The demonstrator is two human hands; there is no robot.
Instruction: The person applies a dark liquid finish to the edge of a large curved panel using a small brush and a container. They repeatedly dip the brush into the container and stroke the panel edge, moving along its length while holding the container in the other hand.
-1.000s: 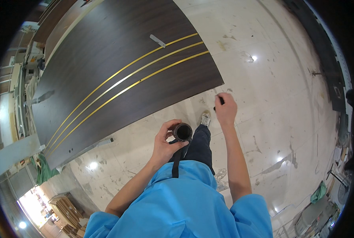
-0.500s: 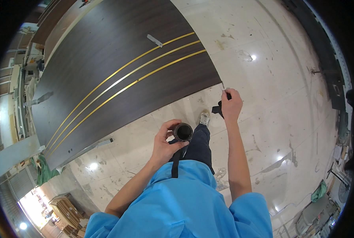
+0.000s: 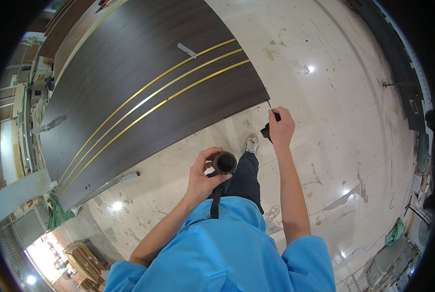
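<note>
Dark-brown panel (image 3: 144,63) fills the upper left of the head view, three gold strips (image 3: 169,99) running over it. We see a pale flat piece (image 3: 186,50) lying on the panel, one end at the uppermost strip. We also note a greyish, see-through-looking object (image 3: 53,123) near the panel's left edge; too unclear for us to name.

Left hand (image 3: 198,177): in front of the body, thumb and fingers curved around a dark round cup (image 3: 224,163), grip only as wide as the cup. We look down into its mouth; inside reads dark, contents we cannot tell.

Right hand (image 3: 281,129): off to the right, near the panel's lower right corner, fingers curled narrowly on a small dark-handled tool (image 3: 277,117). Its thin tip points up at that corner; touching or just beside, we cannot tell. We mark a black piece (image 3: 265,131) just left of this hand; whether it is held, we cannot tell.

Wearer: blue top (image 3: 217,248), black strap (image 3: 216,207), dark trousers (image 3: 246,177), one light shoe (image 3: 252,144) on the pale, stained floor (image 3: 344,131).

Edges: we log a long grey piece (image 3: 127,177) with a black end along the panel's lower edge, green cloth (image 3: 56,214) at lower left, stacked boards (image 3: 83,258) below that.
</note>
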